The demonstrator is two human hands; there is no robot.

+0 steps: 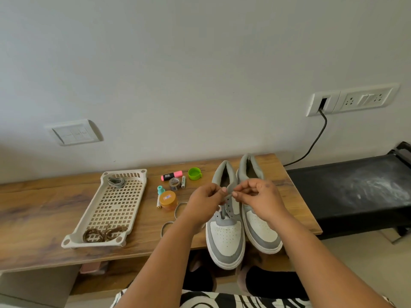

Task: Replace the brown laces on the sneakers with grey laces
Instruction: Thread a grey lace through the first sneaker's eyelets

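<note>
**Lacing the left-hand sneaker: grey lace held at the upper eyelets**

Far left we note the perforated tray (106, 210): the brown laces (103, 234) lie bundled at its near end, a spare grey lace bundle (116, 182) at its far end. So the brown laces are already off both shoes.

Next, on the wooden table (44, 210), slack loops of the grey lace (178, 211) trail beside the small clutter.

Then the hands. Our left hand (205, 202) and right hand (259, 196) meet over the left-hand sneaker (224, 218), each pinching the lace end between thumb and fingertips, nearly touching. The exact eyelet is hidden behind the fingers.

The shoe's long axis runs away from us, toe near, heel far; the lace end sits just above the tongue, so we judge the next threading goes downward. The right-hand sneaker (261, 221), touching its partner, appears unlaced.
</note>
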